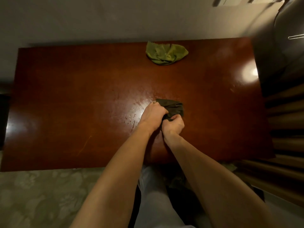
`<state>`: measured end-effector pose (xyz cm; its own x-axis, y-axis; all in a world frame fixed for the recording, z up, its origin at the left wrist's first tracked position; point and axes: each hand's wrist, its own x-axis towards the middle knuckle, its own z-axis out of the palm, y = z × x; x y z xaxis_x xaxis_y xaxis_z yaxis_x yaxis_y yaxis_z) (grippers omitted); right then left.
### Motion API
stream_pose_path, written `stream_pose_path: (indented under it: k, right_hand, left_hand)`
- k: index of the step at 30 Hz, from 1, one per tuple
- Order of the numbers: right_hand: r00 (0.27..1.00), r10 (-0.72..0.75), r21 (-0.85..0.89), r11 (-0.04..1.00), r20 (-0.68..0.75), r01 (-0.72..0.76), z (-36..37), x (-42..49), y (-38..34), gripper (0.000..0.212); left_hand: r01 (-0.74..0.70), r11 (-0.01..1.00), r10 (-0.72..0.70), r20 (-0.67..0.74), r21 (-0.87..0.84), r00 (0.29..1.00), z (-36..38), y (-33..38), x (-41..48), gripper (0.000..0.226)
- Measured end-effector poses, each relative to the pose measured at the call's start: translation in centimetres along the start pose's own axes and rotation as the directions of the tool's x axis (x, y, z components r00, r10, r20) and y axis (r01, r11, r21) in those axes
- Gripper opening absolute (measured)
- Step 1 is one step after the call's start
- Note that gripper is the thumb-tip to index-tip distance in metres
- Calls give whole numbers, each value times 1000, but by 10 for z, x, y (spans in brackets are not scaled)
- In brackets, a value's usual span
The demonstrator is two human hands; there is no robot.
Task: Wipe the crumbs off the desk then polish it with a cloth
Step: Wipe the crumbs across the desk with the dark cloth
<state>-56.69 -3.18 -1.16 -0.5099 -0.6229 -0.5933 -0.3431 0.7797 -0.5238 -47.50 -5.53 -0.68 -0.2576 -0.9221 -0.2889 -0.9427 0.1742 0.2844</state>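
Two cloths are lying on the desk [65, 96], a glossy reddish-brown wooden top. The dark cloth [172, 106] is sitting bunched near the desk's middle, a little toward its near edge. Both hands are gripping it: the left hand [153, 115] is curling its fingers round the cloth's left side and holding it down on the desk. The right hand [173, 126], touching the left, is clenching the cloth's near end in a fist. The light green cloth [166, 54] is lying crumpled at the desk's far edge, about midway along it and well apart from the hands. Small specks [132, 116], crumbs or smears, I cannot tell which, are showing in a patch of glare on the desk just left of the left hand. Two bare forearms [125, 162] are reaching in over the desk's near edge. A pale wall [98, 22] is running behind the desk's far edge, wooden slats [283, 129] are lining up off its right side, and a patterned greenish floor [41, 195] is spreading below its near edge. Counting: one desk, two cloths, two hands.
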Motion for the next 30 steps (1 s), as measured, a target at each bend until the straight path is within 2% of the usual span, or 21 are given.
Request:
stream_pose_path:
  k: [5, 7, 12, 14, 17, 19, 23, 27, 30]
  right_hand:
    - [999, 21, 70, 997, 40, -23, 6, 3, -7, 22]
    - [999, 15, 94, 995, 53, -19, -2, 8, -4, 18]
    - [998, -62, 233, 970, -33, 68, -47, 19, -19, 7]
    - [987, -157, 202, 966, -33, 160, -67, 27, -36, 7]
    - [929, -370, 86, 925, -18, 370, -90, 40, -63, 10]
    - [881, -472, 12, 882, 45, 472, -100, 45, -81, 13]
    - [741, -650, -163, 723, 172, 672, -112, 51, -111, 11]
    - [640, -710, -248, 590, 293, 768, -112, 57, -125, 18]
    - [596, -727, -277, 528, 341, 803, -106, 59, -132, 19]
  left_hand:
    - [-37, 998, 39, 41, -46, 998, -9, -9, 8, 32]
    - [-77, 995, 78, 10, -69, 997, -15, -6, 8, 31]
    - [-95, 955, 62, -123, -283, 990, -49, 0, 17, 20]
    - [-80, 933, 36, -129, -352, 991, -69, 1, 25, 18]
    - [-65, 914, -5, -171, -400, 985, -94, -4, 35, 20]
    - [-66, 909, -26, -214, -412, 977, -107, -11, 39, 20]
    - [-69, 917, -35, -252, -393, 967, -128, -33, 44, 19]
    - [-31, 902, -68, -213, -431, 975, -137, -59, 39, 19]
    - [15, 918, -61, -104, -395, 993, -138, -76, 34, 28]
